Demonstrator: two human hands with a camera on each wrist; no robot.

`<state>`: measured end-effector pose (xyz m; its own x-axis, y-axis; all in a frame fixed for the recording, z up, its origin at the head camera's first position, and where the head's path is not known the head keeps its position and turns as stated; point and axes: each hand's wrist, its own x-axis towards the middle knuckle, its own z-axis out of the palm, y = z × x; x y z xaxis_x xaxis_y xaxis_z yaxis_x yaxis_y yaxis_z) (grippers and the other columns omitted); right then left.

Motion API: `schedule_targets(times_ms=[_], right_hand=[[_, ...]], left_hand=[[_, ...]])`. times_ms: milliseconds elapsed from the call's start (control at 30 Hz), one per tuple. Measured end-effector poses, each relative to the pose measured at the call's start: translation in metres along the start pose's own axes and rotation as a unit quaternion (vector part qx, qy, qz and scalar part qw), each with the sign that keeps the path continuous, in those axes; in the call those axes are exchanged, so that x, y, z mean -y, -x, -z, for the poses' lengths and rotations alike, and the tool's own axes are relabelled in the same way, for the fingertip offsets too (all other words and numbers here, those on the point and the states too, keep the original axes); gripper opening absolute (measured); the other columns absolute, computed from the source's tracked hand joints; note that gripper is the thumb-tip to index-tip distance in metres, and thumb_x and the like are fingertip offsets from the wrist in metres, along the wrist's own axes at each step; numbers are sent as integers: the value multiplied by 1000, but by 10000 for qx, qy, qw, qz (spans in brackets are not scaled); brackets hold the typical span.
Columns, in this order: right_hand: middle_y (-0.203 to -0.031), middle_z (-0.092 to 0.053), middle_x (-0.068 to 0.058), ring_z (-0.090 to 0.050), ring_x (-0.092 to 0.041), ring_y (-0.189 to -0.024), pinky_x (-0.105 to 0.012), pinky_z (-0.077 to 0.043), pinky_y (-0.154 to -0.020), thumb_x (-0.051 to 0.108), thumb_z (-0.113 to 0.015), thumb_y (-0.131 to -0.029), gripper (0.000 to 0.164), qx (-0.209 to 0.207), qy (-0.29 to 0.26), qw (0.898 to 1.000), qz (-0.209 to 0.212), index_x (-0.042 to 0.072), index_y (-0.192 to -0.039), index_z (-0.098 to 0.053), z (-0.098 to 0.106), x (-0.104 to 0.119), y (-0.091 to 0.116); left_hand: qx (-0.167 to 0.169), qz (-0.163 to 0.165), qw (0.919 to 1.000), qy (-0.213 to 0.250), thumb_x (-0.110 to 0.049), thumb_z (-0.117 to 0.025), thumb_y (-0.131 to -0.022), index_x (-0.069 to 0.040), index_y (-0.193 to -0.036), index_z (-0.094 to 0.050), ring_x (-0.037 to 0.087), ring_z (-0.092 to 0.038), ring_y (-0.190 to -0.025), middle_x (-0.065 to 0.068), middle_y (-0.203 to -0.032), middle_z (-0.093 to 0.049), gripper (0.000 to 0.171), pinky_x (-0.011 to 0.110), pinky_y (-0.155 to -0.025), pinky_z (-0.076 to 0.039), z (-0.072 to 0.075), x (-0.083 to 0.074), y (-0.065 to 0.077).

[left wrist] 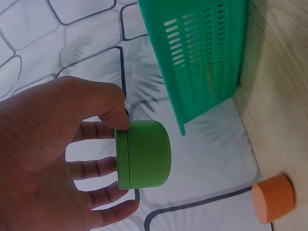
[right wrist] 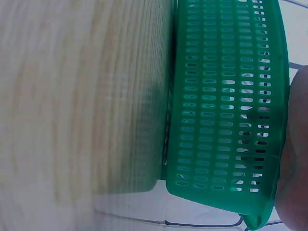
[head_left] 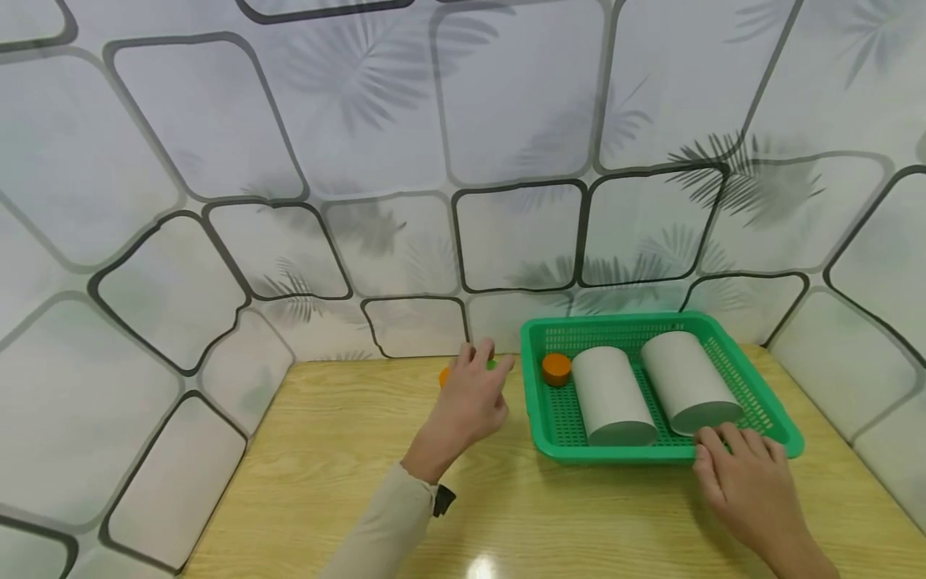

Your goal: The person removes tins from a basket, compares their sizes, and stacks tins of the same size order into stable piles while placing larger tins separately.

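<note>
My left hand (head_left: 469,406) pinches a small green round container (left wrist: 148,154), thumb on its rim and fingers on the far side. In the left wrist view it is held in the air; in the head view the fingers mostly hide it. My right hand (head_left: 752,482) grips the near rim of a green plastic basket (head_left: 615,453) at its right part, fingers bent over the edge. Two white cylinders (head_left: 613,394) and a small orange round container (head_left: 556,368) lie in the basket. Another orange container (left wrist: 272,199) stands on the table, partly behind my left hand in the head view.
The basket stands on a light wooden table (head_left: 333,450), close to the patterned back wall (head_left: 405,257). Walls of the same pattern rise at left and right. The basket's slotted side (right wrist: 216,110) fills much of the right wrist view.
</note>
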<state>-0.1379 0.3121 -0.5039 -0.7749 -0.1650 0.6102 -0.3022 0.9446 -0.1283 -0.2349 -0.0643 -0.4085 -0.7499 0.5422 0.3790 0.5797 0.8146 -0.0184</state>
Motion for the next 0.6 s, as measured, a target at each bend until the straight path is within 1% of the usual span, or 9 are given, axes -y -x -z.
schedule_targets(times_ms=[100,300,500,600], right_hand=[[-97,-61,-12,-53,-40,-91,-61,-35,-80,18,-51,-99,11,2,3,10000,29,13,-95,-60,0,0,0],[-96,-60,-11,-54,-40,-91,-60,-35,-80,18,-50,-99,10,6,20,10000,50,14,-94,-59,2,1,0],[-97,-60,-10,-54,-39,-92,-61,-35,-80,19,-50,-100,12,102,57,9999,-31,15,-95,-60,0,-1,1],[-96,-60,-10,-53,-39,-92,-60,-35,-80,19,-51,-99,11,66,71,10000,-10,15,-94,-59,-1,-1,1]], left_hand=[[29,101,9999,-33,-8,-67,-83,-16,-128,-62,28,-42,-94,11,-121,-48,46,37,-76,-40,-2,8,5],[152,273,9995,10,-11,-70,-85,-15,-126,-61,31,-45,-100,12,-122,-47,42,43,-79,-47,-7,26,13],[135,479,9983,291,-12,-74,-86,-14,-128,-61,31,-45,-98,13,-120,-45,45,44,-79,-48,-10,48,22],[148,581,9972,452,-13,-76,-86,-12,-126,-61,31,-44,-97,13,-119,-44,43,43,-80,-47,-11,60,26]])
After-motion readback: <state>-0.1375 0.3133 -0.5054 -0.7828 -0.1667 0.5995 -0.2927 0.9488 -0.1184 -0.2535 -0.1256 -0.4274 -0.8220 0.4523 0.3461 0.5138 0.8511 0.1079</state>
